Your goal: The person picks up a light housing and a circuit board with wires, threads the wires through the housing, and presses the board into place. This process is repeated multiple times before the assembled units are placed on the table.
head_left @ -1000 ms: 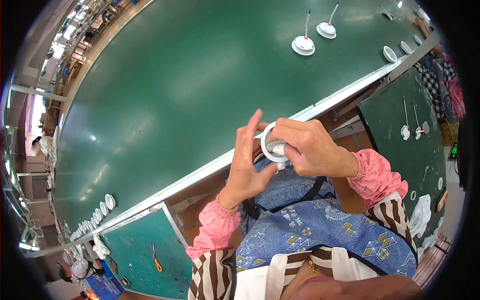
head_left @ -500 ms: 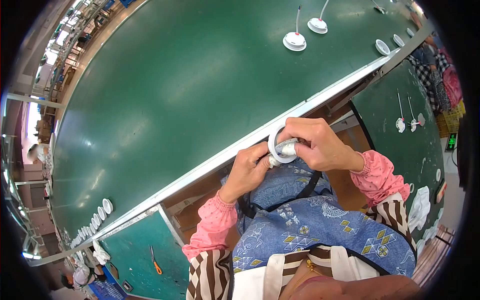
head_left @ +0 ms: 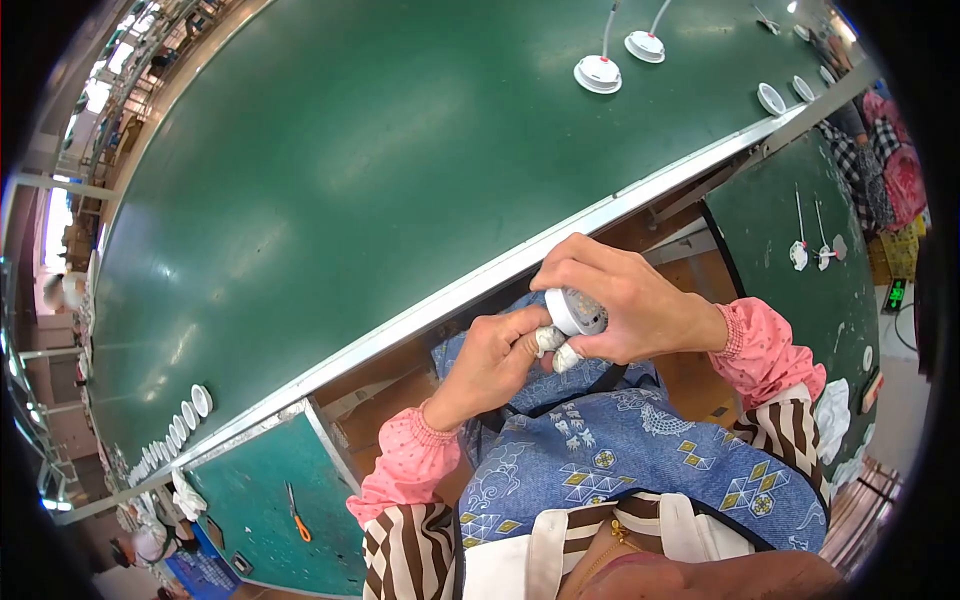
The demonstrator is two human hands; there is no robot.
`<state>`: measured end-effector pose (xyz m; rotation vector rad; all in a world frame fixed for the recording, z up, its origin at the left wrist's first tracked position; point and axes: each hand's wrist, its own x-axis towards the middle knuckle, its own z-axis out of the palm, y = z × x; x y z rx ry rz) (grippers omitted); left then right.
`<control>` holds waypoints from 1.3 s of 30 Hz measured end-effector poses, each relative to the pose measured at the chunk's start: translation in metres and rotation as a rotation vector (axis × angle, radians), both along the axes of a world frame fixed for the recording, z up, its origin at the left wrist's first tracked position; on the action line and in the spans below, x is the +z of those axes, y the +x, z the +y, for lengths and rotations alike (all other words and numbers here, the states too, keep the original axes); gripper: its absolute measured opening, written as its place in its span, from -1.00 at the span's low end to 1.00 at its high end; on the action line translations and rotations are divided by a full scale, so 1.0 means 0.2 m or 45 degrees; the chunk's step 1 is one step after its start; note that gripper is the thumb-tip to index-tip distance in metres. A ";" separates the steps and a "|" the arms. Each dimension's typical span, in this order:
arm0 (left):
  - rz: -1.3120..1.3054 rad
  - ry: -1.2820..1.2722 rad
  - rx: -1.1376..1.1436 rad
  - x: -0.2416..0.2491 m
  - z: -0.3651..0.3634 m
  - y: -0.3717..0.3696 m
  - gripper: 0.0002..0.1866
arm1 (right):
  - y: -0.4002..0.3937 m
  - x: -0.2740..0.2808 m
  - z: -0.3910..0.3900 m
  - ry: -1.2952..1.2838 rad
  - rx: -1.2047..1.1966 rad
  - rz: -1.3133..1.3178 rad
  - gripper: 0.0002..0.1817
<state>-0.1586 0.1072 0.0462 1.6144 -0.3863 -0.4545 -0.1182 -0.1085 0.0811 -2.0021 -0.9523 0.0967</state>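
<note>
A small round white lamp housing (head_left: 562, 312) is held in front of my apron, just off the edge of the green work surface. My right hand (head_left: 632, 305) curls over it from above and the right, with the thumb at its lower rim. My left hand (head_left: 497, 355) pinches its lower left side. Through the opening facing right, a greyish, speckled inside shows. White wrapping covers both thumb tips. Parts of the housing are hidden behind fingers.
Two white lamps with upright cables (head_left: 598, 74) stand on the green surface (head_left: 350, 200). A row of white rings (head_left: 201, 401) lines its left edge; more white rings (head_left: 771, 99) lie at right. Orange-handled scissors (head_left: 301, 523) rest on the lower left side table. Wired parts (head_left: 799, 255) lie on the right one.
The white housing has turned from showing its open ring toward me to lying sideways, its opening facing right. My right hand has closed further over it, and my left hand has shifted slightly.
</note>
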 end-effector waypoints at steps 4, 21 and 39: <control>0.010 0.036 0.007 -0.04 0.04 -0.02 -0.75 | 0.00 -0.03 0.01 0.064 0.008 0.104 -0.43; 0.080 -0.096 0.238 -0.06 -0.02 -0.06 -0.82 | 0.01 -0.09 0.10 0.085 -0.162 0.069 -0.56; 0.076 -0.088 0.273 -0.11 -0.05 -0.09 -0.81 | 0.02 -0.28 0.12 0.319 -0.230 0.456 -0.71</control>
